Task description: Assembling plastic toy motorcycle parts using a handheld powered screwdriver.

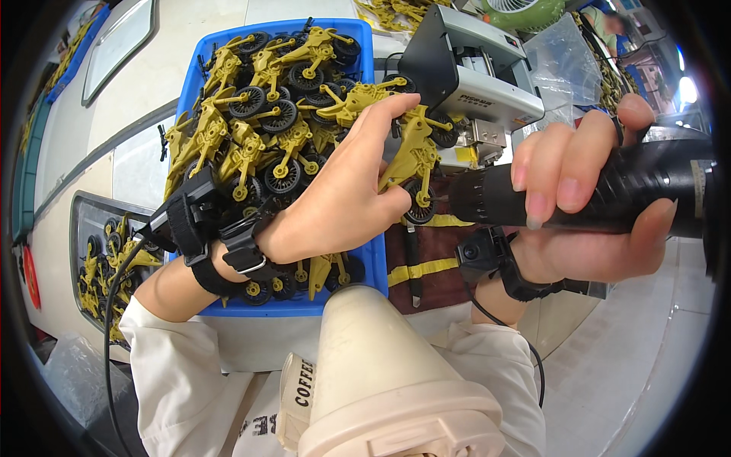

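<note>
Nearest the lens stands a cream paper cup [381, 381], lid down. Beyond it, the left hand [335, 198] pinches a yellow toy motorcycle [415, 164] at centre, while the right hand [586, 198] wraps tight around a black electric screwdriver [609, 186], its tip at the toy's wheel. Farther left, a blue tray [365, 46] holds many more motorcycles.

Matt yellow plastic toy motorcycle [411, 164], matt black screwdriver [609, 190], glossy blue plastic tray [369, 263]
</note>
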Motion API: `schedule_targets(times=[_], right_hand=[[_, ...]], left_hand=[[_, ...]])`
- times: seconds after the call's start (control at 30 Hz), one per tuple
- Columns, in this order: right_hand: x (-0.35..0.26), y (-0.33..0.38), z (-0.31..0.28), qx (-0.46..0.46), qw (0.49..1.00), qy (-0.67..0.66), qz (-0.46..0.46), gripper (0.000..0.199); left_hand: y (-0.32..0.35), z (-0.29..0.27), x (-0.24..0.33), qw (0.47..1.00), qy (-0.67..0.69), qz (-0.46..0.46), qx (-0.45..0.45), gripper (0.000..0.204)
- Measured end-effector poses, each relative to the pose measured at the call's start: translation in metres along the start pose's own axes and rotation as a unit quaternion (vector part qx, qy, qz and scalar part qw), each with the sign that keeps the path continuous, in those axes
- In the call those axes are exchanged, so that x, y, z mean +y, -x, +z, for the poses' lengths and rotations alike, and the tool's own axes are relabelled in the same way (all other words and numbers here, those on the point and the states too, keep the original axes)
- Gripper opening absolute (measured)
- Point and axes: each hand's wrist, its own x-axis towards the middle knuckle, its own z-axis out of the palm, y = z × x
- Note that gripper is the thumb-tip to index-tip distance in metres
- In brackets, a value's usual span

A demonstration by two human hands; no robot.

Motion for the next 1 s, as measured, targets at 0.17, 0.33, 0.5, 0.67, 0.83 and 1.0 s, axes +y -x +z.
schedule_targets(times=[0.17,0.33,0.5,0.67,0.83,1.0], right_hand=[[-0.001,0.000,0.000,0.034,0.999,-0.002,-0.003,0.066],[-0.008,0.000,-0.012,-0.001,0.999,0.011,-0.035,0.064],[-0.013,0.001,-0.017,-0.023,0.999,-0.010,-0.042,0.065],[-0.015,0.001,-0.016,-0.010,1.000,-0.011,-0.026,0.065],[-0.004,-0.004,-0.013,-0.037,0.998,-0.049,-0.002,0.066],[0.000,-0.004,-0.002,-0.048,0.998,-0.034,-0.014,0.067]], left_hand=[[0.002,-0.001,0.002,0.998,-0.016,0.050,0.031,0.081],[-0.002,0.006,0.015,1.000,0.024,-0.009,0.004,0.080],[-0.005,0.011,0.014,0.999,0.002,0.023,0.024,0.079],[-0.002,0.008,0.024,0.998,0.047,-0.026,0.022,0.078],[0.000,0.005,0.020,0.997,0.067,-0.016,0.032,0.078],[0.006,-0.003,0.022,0.993,0.112,-0.038,0.025,0.075]])
